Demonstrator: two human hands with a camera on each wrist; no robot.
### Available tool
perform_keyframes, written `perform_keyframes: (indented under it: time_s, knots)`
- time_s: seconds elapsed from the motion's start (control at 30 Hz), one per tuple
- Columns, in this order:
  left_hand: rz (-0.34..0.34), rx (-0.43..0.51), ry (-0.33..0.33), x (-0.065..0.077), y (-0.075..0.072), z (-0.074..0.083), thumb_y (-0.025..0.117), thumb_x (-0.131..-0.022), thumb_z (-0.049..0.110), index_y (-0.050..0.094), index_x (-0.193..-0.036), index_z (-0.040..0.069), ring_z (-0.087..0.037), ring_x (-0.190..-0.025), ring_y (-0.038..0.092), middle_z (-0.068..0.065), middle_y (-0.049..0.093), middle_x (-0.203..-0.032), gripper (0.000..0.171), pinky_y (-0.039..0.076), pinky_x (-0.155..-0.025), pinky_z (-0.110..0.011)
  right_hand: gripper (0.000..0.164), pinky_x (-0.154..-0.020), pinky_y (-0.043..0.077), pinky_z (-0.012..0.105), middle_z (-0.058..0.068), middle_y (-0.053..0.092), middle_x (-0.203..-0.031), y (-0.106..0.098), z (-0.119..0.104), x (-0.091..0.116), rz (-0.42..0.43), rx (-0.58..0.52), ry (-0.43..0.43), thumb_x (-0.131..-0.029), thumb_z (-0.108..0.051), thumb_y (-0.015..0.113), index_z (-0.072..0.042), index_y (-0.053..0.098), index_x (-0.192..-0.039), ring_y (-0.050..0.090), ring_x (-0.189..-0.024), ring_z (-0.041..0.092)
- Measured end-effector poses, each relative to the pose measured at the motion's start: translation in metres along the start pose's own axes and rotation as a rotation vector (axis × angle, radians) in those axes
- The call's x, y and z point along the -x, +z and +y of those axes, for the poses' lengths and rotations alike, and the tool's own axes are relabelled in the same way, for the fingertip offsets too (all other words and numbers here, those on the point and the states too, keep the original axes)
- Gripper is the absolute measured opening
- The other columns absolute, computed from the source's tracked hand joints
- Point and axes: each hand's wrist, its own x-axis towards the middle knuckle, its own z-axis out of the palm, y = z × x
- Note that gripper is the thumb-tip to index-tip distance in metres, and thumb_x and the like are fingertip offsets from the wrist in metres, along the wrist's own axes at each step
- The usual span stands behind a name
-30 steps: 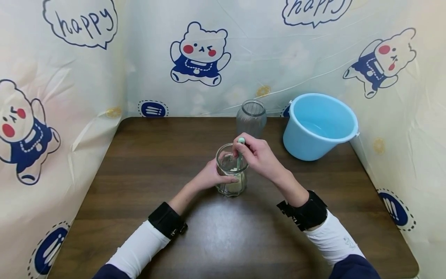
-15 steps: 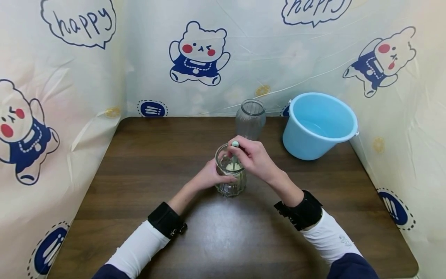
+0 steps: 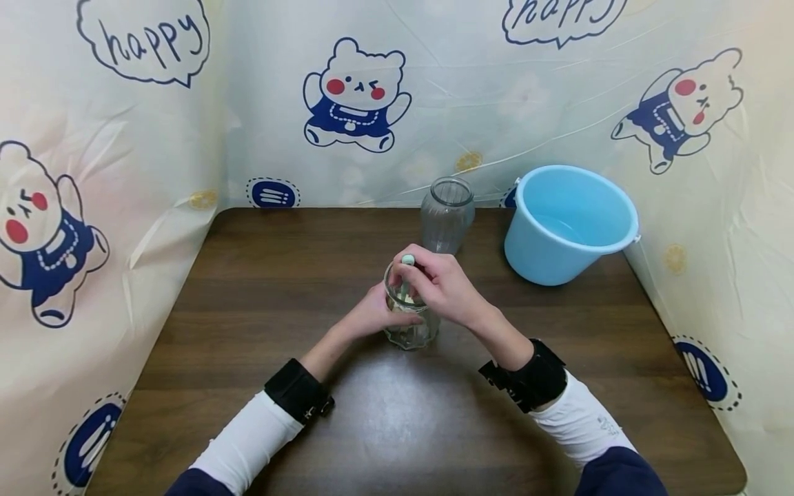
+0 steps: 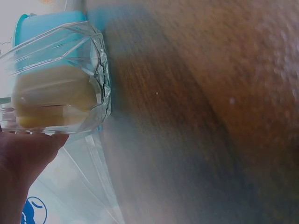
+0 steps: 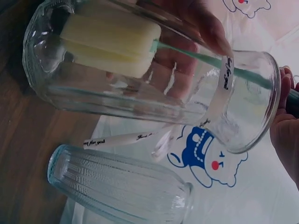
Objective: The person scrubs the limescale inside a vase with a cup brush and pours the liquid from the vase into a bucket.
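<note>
A clear faceted glass vase (image 3: 412, 337) with a flared rim stands on the brown table. My left hand (image 3: 371, 311) grips its side, thumb across the front. My right hand (image 3: 445, 286) pinches the pale green handle (image 3: 407, 260) of a bottle brush over the vase's mouth. Inside the glass, the brush's cream-yellow sponge head (image 5: 112, 39) shows in the right wrist view, lying against the wall. A printed white ribbon (image 5: 218, 93) is tied around the vase's neck. The left wrist view shows the sponge through the glass, near the base.
Behind the hands stands a second, ribbed glass vase (image 3: 445, 217). A light blue bucket (image 3: 546, 248) sits at the back right of the wooden table (image 3: 279, 255). Cartoon-printed sheeting (image 3: 260, 110) hangs around the back and sides.
My right hand has shifted left and slightly down with the brush, and the handle has come to the left side of the vase mouth. My left hand keeps its grip in place.
</note>
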Motion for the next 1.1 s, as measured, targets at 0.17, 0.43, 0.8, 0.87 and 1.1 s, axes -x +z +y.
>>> perform_keyframes:
  time_s: [0.17,0.43,0.8,0.87,1.1]
  knots:
    - [-0.003,0.014,0.003,0.005,-0.001,0.025,0.087,-0.081,0.004,0.040,-0.154,0.005,-0.034,-0.126,0.061,-0.014,0.062,-0.139,0.087,0.047,-0.109,-0.045,0.006,-0.061,0.055,0.042,0.005,0.067,-0.092,-0.011,-0.005,-0.001,0.070,-0.037,-0.011,-0.105,-0.001,0.057,-0.004,0.063,-0.103,0.060,-0.070,0.029]
    - [0.036,-0.024,-0.029,0.003,0.002,0.019,0.089,-0.078,0.008,0.049,-0.146,0.003,-0.022,-0.121,0.060,-0.012,0.063,-0.135,0.079,0.046,-0.108,-0.043,0.010,-0.060,0.049,0.030,0.008,0.069,-0.090,-0.032,-0.026,-0.006,0.171,-0.062,-0.090,-0.107,-0.005,0.056,-0.001,0.061,-0.099,0.057,-0.070,0.021]
    - [0.041,-0.047,-0.005,-0.005,0.002,-0.012,0.091,-0.079,0.012,0.046,-0.150,0.013,-0.020,-0.121,0.061,-0.006,0.062,-0.138,0.084,0.046,-0.108,-0.043,0.005,-0.061,0.047,0.029,0.006,0.069,-0.093,-0.024,-0.017,-0.006,0.163,-0.032,-0.063,-0.105,-0.003,0.058,-0.003,0.062,-0.102,0.054,-0.069,0.026]
    - [0.042,-0.057,-0.001,-0.004,0.001,-0.012,0.092,-0.079,0.015,0.046,-0.150,0.015,-0.019,-0.120,0.061,-0.004,0.063,-0.137,0.085,0.047,-0.108,-0.041,0.004,-0.062,0.047,0.028,0.006,0.069,-0.093,-0.021,-0.014,-0.006,0.155,-0.020,-0.065,-0.104,-0.001,0.059,-0.003,0.062,-0.103,0.055,-0.071,0.025]
    - [0.031,-0.058,0.011,-0.005,0.002,-0.011,0.091,-0.079,0.015,0.045,-0.150,0.014,-0.019,-0.122,0.060,-0.004,0.062,-0.137,0.084,0.046,-0.109,-0.042,0.006,-0.062,0.047,0.027,0.006,0.070,-0.093,-0.026,-0.022,-0.008,0.161,0.020,-0.093,-0.103,0.001,0.059,-0.003,0.063,-0.103,0.056,-0.071,0.017]
